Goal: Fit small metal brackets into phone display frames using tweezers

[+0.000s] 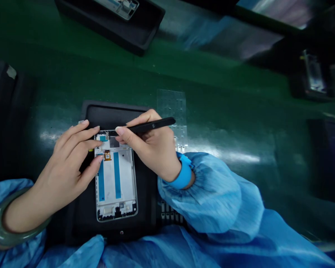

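Note:
A silver phone frame (pixel 125 178) with two blue strips and a small orange flex connector (pixel 107 155) lies in a black tray (pixel 146 208). My left hand (pixel 69 156) rests at the frame's upper left edge, fingers spread, the fingertips touching or just over it. Between the thumb and fingers of my right hand (pixel 153 149) is a pair of black tweezers (pixel 152 125), held slanted above the frame's top end. The tweezers' tips are hidden by my fingers and cannot be made out.
A clear plastic sheet (pixel 171 108) lies on the green bench (pixel 223 111) beyond my right wrist. Small metal parts (pixel 167 216) sit beside the tray, partly under my sleeve. Another black tray (pixel 111 29) holding a phone frame (pixel 125 9) stands at the back; a further frame (pixel 314 72) is at the far right.

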A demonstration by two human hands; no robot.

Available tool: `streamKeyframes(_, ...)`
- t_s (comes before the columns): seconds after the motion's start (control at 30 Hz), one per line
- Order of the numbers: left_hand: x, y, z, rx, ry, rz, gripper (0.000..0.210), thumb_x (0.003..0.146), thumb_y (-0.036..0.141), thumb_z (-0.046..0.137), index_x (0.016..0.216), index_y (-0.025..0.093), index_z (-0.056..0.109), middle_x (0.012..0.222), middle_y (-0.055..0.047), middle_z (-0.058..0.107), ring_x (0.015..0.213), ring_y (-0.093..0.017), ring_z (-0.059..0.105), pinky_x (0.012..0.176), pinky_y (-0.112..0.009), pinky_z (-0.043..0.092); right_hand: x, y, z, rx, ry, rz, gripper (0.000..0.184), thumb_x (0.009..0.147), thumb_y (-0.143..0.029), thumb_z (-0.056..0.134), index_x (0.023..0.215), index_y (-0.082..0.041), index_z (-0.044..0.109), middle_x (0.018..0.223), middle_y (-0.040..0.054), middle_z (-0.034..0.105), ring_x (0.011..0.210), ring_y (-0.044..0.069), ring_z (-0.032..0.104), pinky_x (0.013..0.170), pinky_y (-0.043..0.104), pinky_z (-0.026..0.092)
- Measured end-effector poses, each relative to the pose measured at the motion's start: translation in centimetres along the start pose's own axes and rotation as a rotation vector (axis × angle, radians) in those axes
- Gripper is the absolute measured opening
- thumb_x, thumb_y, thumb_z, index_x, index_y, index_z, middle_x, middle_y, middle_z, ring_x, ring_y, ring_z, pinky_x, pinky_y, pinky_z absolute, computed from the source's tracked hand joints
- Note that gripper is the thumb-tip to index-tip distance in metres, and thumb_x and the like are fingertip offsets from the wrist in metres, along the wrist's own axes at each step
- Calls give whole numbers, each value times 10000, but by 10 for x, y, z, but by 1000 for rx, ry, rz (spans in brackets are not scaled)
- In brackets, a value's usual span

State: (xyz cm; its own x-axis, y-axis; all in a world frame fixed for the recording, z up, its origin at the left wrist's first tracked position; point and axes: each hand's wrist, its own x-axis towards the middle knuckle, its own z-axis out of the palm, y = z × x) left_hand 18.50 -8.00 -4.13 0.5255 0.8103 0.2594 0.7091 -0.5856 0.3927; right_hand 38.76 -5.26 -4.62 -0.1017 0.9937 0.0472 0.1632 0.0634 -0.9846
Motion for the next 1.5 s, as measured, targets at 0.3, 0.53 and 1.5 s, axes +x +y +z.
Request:
streamKeyframes(0.3, -1, -2, 1, 11, 0, 9, 241, 848, 192, 562, 1081, 148, 518, 1244, -125, 536, 1309, -287, 378, 1093, -475, 346, 2, 2, 0, -32, -18, -34, 298, 724, -451, 706, 833, -240, 526, 688, -25, 557, 684, 149, 614, 619, 298, 524)
streamKeyframes(0.53, 0, -1, 1, 44, -3, 26, 315, 850, 187, 547, 1162, 168, 503, 1253, -124, 525, 1308, -296, 377, 1081, -503, 358, 1, 2, 1, -64, -6, -40, 273, 743, -422, 696, 833, -242, 511, 698, -28, 561, 622, 132, 593, 596, 293, 510)
streamKeyframes(1.5, -1, 6, 10, 233, -13, 6, 346, 856, 192, 498, 1197, 148, 537, 1266, -140, 502, 1277, -308, 402, 1046, -493, 396, 23, 0, 1, 56, -11, -155, 249, 804, -425, 626, 880, -226, 498, 895, 2, 584, 801, 122, 614, 739, 288, 540)
